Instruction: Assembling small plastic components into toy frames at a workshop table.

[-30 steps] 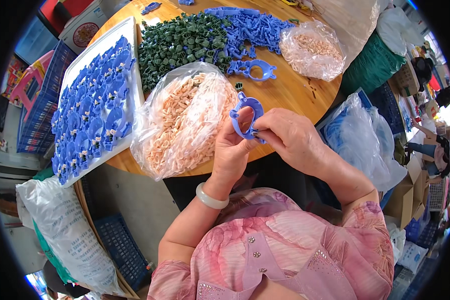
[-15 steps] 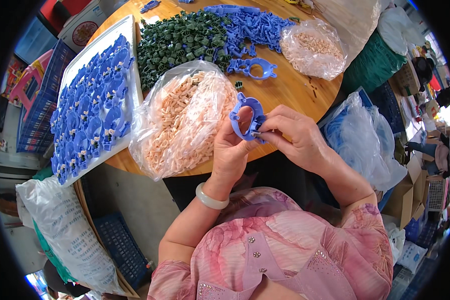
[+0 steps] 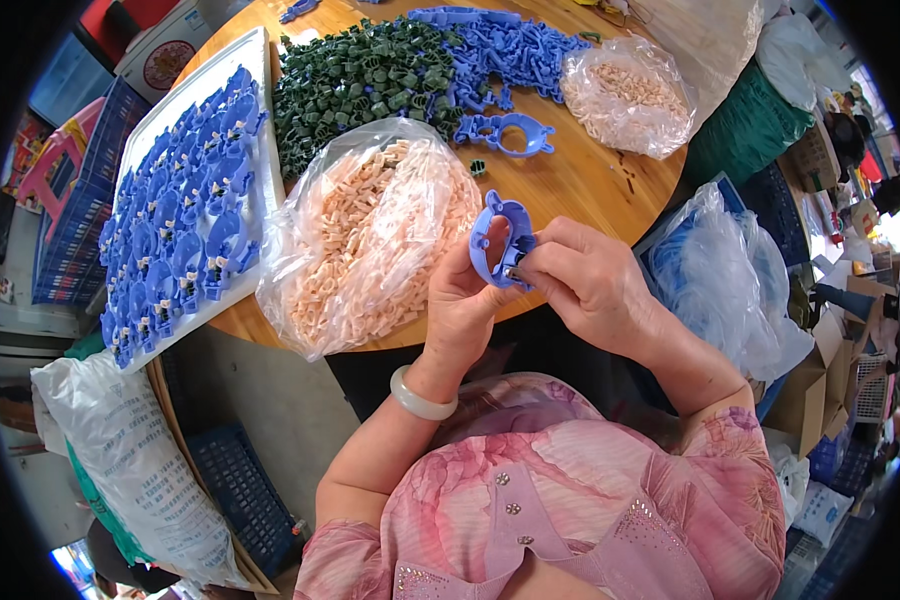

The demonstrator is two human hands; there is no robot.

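Between my hands is a blue plastic ring-shaped part (image 3: 489, 232), held above the table's near edge. My left hand (image 3: 460, 300) is closed on its left and lower side, thumb underneath. The fingertips of my right hand (image 3: 585, 278) pinch at its lower right side, where a small dark piece shows; whatever else they hold is hidden. Just left of my left hand lies an open clear bag (image 3: 300, 290) full of small peach-coloured plastic pieces. Beyond my hands a similar blue part (image 3: 522, 137) lies flat on the table, with one small dark green piece (image 3: 477, 168) near it.
On the round wooden table (image 3: 610, 195) are a heap of dark green pieces (image 3: 365, 85), a heap of blue parts (image 3: 515, 60) and a smaller bag of peach pieces (image 3: 625, 95). A white tray (image 3: 266, 150) at left holds rows of blue assemblies. Plastic bags (image 3: 720, 280) stand at right.
The blue ring part has turned slightly and shifted a little to the right in my hands. My right fingers have moved a little and curl closer against its lower right side.
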